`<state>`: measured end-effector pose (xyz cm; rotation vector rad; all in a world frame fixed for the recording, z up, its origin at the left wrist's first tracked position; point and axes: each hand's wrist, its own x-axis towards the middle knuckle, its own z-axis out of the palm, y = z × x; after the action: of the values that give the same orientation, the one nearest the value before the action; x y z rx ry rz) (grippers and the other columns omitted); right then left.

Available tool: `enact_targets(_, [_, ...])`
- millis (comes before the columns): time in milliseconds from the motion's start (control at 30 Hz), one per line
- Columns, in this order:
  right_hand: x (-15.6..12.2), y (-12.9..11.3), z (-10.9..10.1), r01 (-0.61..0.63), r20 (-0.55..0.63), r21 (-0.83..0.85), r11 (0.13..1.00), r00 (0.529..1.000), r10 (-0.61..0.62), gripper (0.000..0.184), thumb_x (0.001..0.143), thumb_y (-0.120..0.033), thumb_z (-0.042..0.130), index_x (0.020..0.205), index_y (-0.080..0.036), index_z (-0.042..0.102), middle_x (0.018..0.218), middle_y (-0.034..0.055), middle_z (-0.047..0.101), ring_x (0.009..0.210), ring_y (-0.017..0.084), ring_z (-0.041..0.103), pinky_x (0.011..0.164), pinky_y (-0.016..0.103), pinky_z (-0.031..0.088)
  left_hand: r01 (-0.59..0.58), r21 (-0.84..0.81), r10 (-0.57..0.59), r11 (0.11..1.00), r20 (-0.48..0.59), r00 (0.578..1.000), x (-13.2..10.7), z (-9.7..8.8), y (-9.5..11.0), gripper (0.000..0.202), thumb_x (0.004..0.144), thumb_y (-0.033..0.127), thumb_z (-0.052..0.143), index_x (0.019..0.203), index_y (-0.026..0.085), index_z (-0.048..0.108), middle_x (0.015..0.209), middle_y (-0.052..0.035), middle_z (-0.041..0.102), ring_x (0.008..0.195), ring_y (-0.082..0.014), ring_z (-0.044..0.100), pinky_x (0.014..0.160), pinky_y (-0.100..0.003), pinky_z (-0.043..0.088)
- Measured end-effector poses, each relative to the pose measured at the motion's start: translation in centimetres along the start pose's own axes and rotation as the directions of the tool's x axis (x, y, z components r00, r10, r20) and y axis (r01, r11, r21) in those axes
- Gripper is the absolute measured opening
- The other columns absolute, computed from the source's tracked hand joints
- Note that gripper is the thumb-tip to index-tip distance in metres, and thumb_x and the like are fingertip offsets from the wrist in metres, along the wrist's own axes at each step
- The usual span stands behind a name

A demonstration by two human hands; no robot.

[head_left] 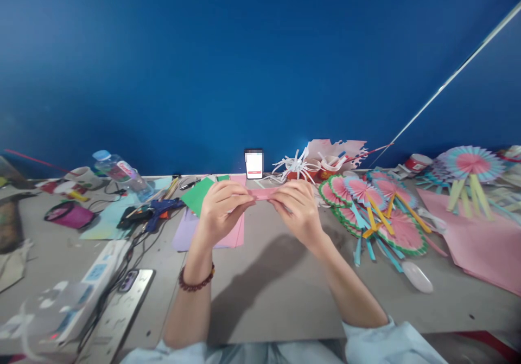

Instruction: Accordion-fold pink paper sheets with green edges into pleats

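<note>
Between my two hands a narrow folded strip of pink paper is stretched level above the table. My left hand pinches its left end between thumb and fingers, and a beaded bracelet circles that wrist. The right end sits in the pinch of my right hand. Most of the strip is hidden behind the fingers. Beneath and beside my left hand lie pink sheets, purple sheets and a green sheet.
Pleated paper rosettes with ribbons lie at right, near pink sheets and a white computer mouse. A lit phone leans on the blue wall. At left are a blue glue gun, a bottle and a power strip.
</note>
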<state>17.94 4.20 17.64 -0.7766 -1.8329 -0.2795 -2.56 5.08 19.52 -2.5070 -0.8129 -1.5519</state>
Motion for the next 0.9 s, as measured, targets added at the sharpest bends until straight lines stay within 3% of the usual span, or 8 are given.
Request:
enact_targets(133, [0.1,0.0,-0.2,0.056,0.001,-0.067,0.996,0.998,-0.056,0.018,0.087,-0.011,0.057,0.082,-0.026,0.065,0.074,-0.0015,0.071,0.074,0.018,0.061,0.080,0.037,0.045,-0.004,0.043,0.002,0.999,0.041,0.999,0.0,-0.3,0.3,0.003,0.084,0.020,0.067,0.084,0.023,0.069,0.082,-0.0022,0.072,0.080,-0.0172,0.063,0.074,-0.033,0.049])
enact_targets(333, [0.1,0.0,-0.1,0.134,0.025,-0.150,0.980,0.991,-0.132,0.019,0.087,-0.009,0.058,0.083,-0.026,0.064,0.069,-0.0045,0.069,0.071,0.014,0.061,0.085,0.036,0.043,-0.060,0.277,0.018,0.959,0.150,0.988,0.4,-0.3,1.8,0.006,0.085,0.017,0.063,0.087,0.021,0.066,0.081,-0.0028,0.070,0.083,-0.0193,0.062,0.078,-0.035,0.045])
enact_targets(433, [0.0,0.1,-0.1,0.129,0.010,-0.111,0.985,0.992,-0.129,0.015,0.086,-0.014,0.063,0.091,-0.028,0.065,0.076,-0.0038,0.073,0.075,0.017,0.062,0.085,0.037,0.043,-0.106,0.321,0.073,0.941,0.115,0.991,0.4,-0.1,2.0,0.008,0.086,0.016,0.062,0.087,0.022,0.066,0.079,-0.0016,0.070,0.081,-0.0185,0.061,0.076,-0.034,0.043])
enact_targets(567, [0.0,0.4,-0.5,0.039,0.013,-0.050,0.998,0.999,-0.038,0.013,0.083,-0.022,0.069,0.095,-0.027,0.066,0.084,-0.0009,0.075,0.083,0.021,0.063,0.082,0.039,0.044,-0.137,0.341,0.130,0.930,0.042,0.991,0.5,-0.2,1.9,0.012,0.086,0.014,0.062,0.076,0.022,0.063,0.075,-0.0006,0.069,0.080,-0.0176,0.061,0.074,-0.033,0.042])
enact_targets(900, [0.2,0.2,-1.0,0.035,-0.031,-0.064,0.997,0.999,-0.037,0.015,0.085,-0.013,0.063,0.095,-0.025,0.066,0.085,0.0004,0.071,0.079,0.018,0.063,0.085,0.039,0.044,-0.127,0.341,0.144,0.931,-0.025,0.989,0.5,-0.4,1.8,0.012,0.083,0.016,0.066,0.073,0.021,0.062,0.075,-0.0007,0.068,0.079,-0.0174,0.061,0.072,-0.033,0.043])
